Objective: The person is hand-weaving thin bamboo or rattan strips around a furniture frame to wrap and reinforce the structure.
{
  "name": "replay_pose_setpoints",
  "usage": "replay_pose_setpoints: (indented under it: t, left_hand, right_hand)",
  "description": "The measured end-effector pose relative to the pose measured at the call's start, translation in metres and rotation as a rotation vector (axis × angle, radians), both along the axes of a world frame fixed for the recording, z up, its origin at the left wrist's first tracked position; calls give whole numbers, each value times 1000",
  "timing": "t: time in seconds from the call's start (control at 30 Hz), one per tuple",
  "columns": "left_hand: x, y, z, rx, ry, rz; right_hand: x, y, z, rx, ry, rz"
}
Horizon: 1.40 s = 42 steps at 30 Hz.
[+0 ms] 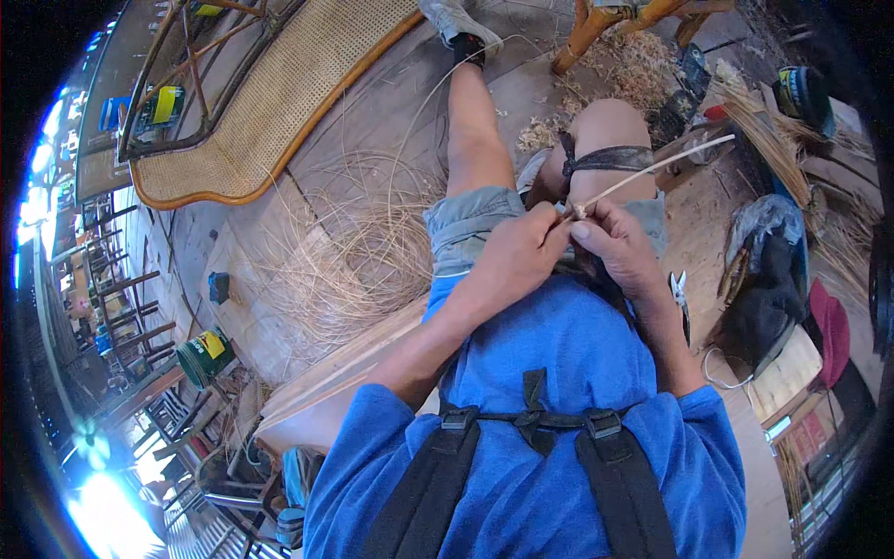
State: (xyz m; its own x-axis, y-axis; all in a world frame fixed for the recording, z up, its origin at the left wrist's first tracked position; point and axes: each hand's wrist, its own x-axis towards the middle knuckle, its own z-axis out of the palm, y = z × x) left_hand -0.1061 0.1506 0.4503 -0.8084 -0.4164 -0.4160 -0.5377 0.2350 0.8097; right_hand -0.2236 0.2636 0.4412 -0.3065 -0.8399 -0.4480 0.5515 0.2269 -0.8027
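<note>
Above my lap, both hands meet over a pale rattan cane strip (661, 166). One straight end of it slants up to the right, past my knee with the dark band tied around it. A small bunched bit of strip (579, 211) shows between my fingertips. My left hand (531, 247) pinches at this spot from the left, its fingertips partly hidden. My right hand (617, 238) is closed on the strip from the right, thumb pressed against the fingers. Beside my right forearm lies a pair of pliers (679, 291).
A loose tangle of thin cane strands (358, 252) spreads over the floor on the left. Beyond it lies a woven cane panel (279, 98) with a wooden frame. Shavings (633, 70) are heaped near wooden legs (591, 37). Cane bundles (768, 140) and a dark cloth (768, 279) lie right.
</note>
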Motion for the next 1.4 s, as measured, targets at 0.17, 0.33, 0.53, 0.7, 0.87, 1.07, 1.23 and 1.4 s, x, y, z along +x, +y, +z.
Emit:
replay_pose_setpoints:
  t: [0.17, 0.33, 0.53, 0.7, 0.87, 1.07, 1.23, 1.4]
  left_hand:
    - [-6, -9, 1, -93, 160, -143]
    - [7, -7, 4, 61, 203, -124]
    - [64, -6, 21, 107, -14, -148]
    - [98, -9, 40, 85, -116, -106]
    - [158, -25, 42, 74, -230, -67]
    - [121, -24, 37, -68, -161, 156]
    - [-14, -7, 3, 74, 24, -49]
    - [-80, -3, -34, -115, 121, -46]
  right_hand:
    - [-12, 12, 10, 110, -79, 76]
    - [2, 12, 5, 24, -3, 59]
    - [-23, 18, 0, 88, -50, -67]
    - [-31, 16, 3, 81, -107, -53]
    - [-98, 54, -11, 273, 223, -459]
    - [-154, 99, 23, 259, 214, -523]
    - [-154, 86, 27, 166, 275, -640]
    - [-142, 85, 0, 646, 232, -430]
